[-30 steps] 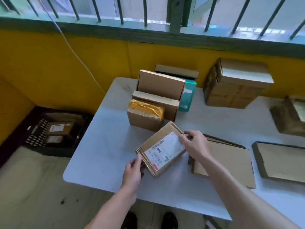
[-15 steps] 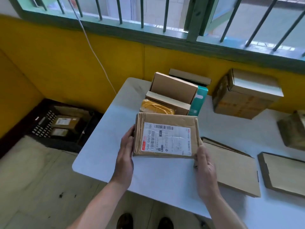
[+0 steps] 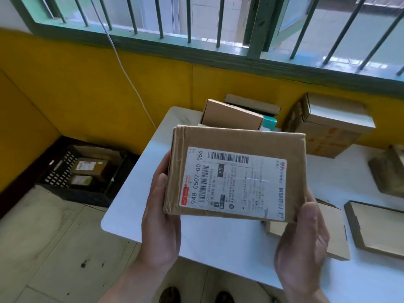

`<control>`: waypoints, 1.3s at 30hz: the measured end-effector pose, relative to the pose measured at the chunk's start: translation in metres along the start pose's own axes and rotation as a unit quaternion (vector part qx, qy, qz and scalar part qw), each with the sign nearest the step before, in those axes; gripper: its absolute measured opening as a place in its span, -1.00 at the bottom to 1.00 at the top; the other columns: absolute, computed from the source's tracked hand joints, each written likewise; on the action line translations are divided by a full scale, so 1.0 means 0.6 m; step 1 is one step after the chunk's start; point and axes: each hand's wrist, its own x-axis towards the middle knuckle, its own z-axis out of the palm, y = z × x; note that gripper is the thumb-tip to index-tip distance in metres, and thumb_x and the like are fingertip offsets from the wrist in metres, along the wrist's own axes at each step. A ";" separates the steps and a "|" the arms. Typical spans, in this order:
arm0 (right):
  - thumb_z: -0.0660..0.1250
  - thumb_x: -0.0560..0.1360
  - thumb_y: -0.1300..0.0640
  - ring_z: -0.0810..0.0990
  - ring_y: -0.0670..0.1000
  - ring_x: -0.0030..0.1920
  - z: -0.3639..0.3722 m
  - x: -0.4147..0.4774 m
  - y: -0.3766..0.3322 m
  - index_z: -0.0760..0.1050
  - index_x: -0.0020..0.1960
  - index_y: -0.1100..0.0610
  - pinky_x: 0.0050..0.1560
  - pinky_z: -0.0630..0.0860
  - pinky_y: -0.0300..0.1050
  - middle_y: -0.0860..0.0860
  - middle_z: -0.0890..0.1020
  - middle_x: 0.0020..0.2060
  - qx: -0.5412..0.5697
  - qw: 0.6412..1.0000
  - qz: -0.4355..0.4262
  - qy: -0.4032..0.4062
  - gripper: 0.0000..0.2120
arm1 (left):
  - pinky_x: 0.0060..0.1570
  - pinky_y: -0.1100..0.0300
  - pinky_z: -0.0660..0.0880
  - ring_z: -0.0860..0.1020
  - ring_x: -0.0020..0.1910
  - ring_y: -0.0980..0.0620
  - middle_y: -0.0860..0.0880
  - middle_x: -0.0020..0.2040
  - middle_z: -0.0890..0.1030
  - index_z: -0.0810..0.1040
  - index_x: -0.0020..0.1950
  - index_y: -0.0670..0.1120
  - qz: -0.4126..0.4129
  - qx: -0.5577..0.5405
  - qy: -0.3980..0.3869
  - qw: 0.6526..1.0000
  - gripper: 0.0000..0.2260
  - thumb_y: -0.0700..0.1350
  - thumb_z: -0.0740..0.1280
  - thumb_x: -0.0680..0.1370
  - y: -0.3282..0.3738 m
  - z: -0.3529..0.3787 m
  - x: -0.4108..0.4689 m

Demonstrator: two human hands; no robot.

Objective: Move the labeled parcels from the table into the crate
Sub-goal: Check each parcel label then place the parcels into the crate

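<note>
A brown cardboard parcel (image 3: pixel 238 141) with a white shipping label facing me is lifted above the white table (image 3: pixel 218 235), close to the camera. My left hand (image 3: pixel 160 217) grips its left edge, thumb on the front face. My right hand (image 3: pixel 303 239) holds its lower right corner, thumb on the front. A black slatted crate (image 3: pixel 59 169) stands on the floor to the left of the table, against the yellow wall. Two labelled parcels (image 3: pixel 88 169) lie inside it.
More cardboard boxes (image 3: pixel 231 114) and a teal box (image 3: pixel 270 123) sit at the table's back. A larger carton (image 3: pixel 328 127) stands at the back right. Flat cardboard packs (image 3: pixel 376 228) lie at the right. A white cable (image 3: pixel 129 77) hangs down the wall.
Both hands picked the labelled parcel up off the table, turned its label level and raised it toward the camera. The view tilted upward.
</note>
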 end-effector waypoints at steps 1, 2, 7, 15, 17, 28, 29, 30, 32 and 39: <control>0.27 0.48 -0.29 0.63 -0.06 0.12 0.000 0.000 0.000 0.57 0.26 -0.07 -0.07 0.59 -0.28 -0.04 0.67 0.08 -0.007 1.000 0.003 0.001 -0.54 | 0.31 -0.21 0.41 0.41 0.39 -0.25 -0.29 0.39 0.42 0.22 0.54 -0.19 -0.001 0.000 -0.003 1.000 -0.46 0.05 0.02 0.62 0.001 0.000 0.000; 0.28 0.47 -0.32 0.62 -0.02 0.14 0.000 -0.001 -0.001 0.57 0.26 -0.09 -0.06 0.59 -0.26 -0.01 0.66 0.10 -0.016 1.000 0.010 0.003 -0.52 | 0.29 -0.19 0.43 0.42 0.39 -0.25 -0.29 0.39 0.42 0.23 0.53 -0.19 -0.003 0.000 -0.006 1.000 -0.46 0.05 0.01 0.62 0.000 -0.001 0.000; 0.26 0.44 -0.34 0.61 0.02 0.10 0.008 -0.001 0.017 0.59 0.21 -0.15 -0.02 0.59 -0.19 -0.01 0.66 0.03 -0.048 0.997 0.055 0.005 -0.56 | 0.24 -0.03 0.51 0.46 0.37 -0.16 -0.21 0.38 0.48 0.30 0.52 -0.10 -0.026 0.024 0.013 0.999 -0.53 0.06 0.01 0.66 -0.001 -0.019 0.004; 0.22 0.35 -0.29 0.57 -0.12 0.09 0.117 -0.030 0.091 0.51 0.31 -0.10 0.01 0.43 -0.26 -0.12 0.64 0.04 -0.121 0.963 0.216 -0.105 -0.42 | 0.15 0.10 0.48 0.59 0.17 0.18 0.15 0.16 0.66 0.53 0.26 0.34 -0.149 0.170 0.159 0.961 -0.65 0.23 0.01 0.64 0.034 -0.168 -0.004; 0.22 0.36 -0.26 0.54 -0.12 0.13 0.169 -0.054 0.118 0.49 0.31 -0.10 0.01 0.44 -0.27 -0.09 0.61 0.11 -0.136 0.956 0.232 -0.121 -0.44 | 0.06 0.21 0.45 0.56 0.16 0.24 0.20 0.15 0.64 0.51 0.28 0.33 -0.150 0.190 0.212 0.947 -0.67 0.21 0.02 0.65 0.049 -0.229 -0.007; 0.25 0.32 -0.23 0.56 -0.22 0.03 0.529 -0.189 0.246 0.49 0.13 -0.22 -0.18 0.46 -0.34 -0.25 0.60 0.01 -0.185 0.923 0.275 -0.197 -0.61 | -0.05 0.35 0.33 0.55 -0.03 0.43 0.30 0.01 0.65 0.55 0.17 0.31 -0.192 0.171 0.297 0.919 -0.62 0.37 0.07 0.52 0.168 -0.587 0.018; 0.25 0.30 -0.23 0.55 -0.19 0.05 0.552 -0.194 0.260 0.50 0.15 -0.21 -0.15 0.45 -0.31 -0.23 0.60 0.02 -0.187 0.921 0.277 -0.201 -0.58 | -0.06 0.36 0.33 0.55 -0.04 0.45 0.33 0.00 0.65 0.55 0.17 0.32 -0.191 0.175 0.290 0.921 -0.63 0.37 0.11 0.49 0.174 -0.610 0.026; 0.25 0.29 -0.24 0.54 -0.18 0.07 0.573 -0.197 0.276 0.50 0.16 -0.20 -0.12 0.46 -0.28 -0.22 0.61 0.02 -0.191 0.918 0.280 -0.206 -0.55 | -0.06 0.36 0.34 0.55 -0.05 0.44 0.34 0.00 0.65 0.55 0.20 0.31 -0.191 0.178 0.286 0.922 -0.64 0.34 0.16 0.49 0.178 -0.632 0.037; 0.27 0.32 -0.25 0.54 -0.15 0.11 0.613 -0.196 0.313 0.49 0.19 -0.21 -0.02 0.48 -0.22 -0.18 0.62 0.04 -0.202 0.910 0.292 -0.215 -0.55 | -0.06 0.35 0.37 0.57 -0.03 0.39 0.33 0.00 0.66 0.52 0.28 0.26 -0.201 0.177 0.290 0.919 -0.65 0.26 0.25 0.52 0.177 -0.677 0.063; 0.35 0.40 -0.25 0.55 -0.33 0.00 0.756 -0.156 0.487 0.45 0.06 -0.37 -0.11 0.42 -0.29 -0.36 0.62 -0.06 -0.228 0.885 0.348 -0.208 -0.76 | 0.10 0.26 0.41 0.54 0.13 0.28 0.30 0.06 0.66 0.50 0.21 0.31 -0.255 0.170 0.284 0.909 -0.75 0.14 0.35 0.53 0.146 -0.840 0.212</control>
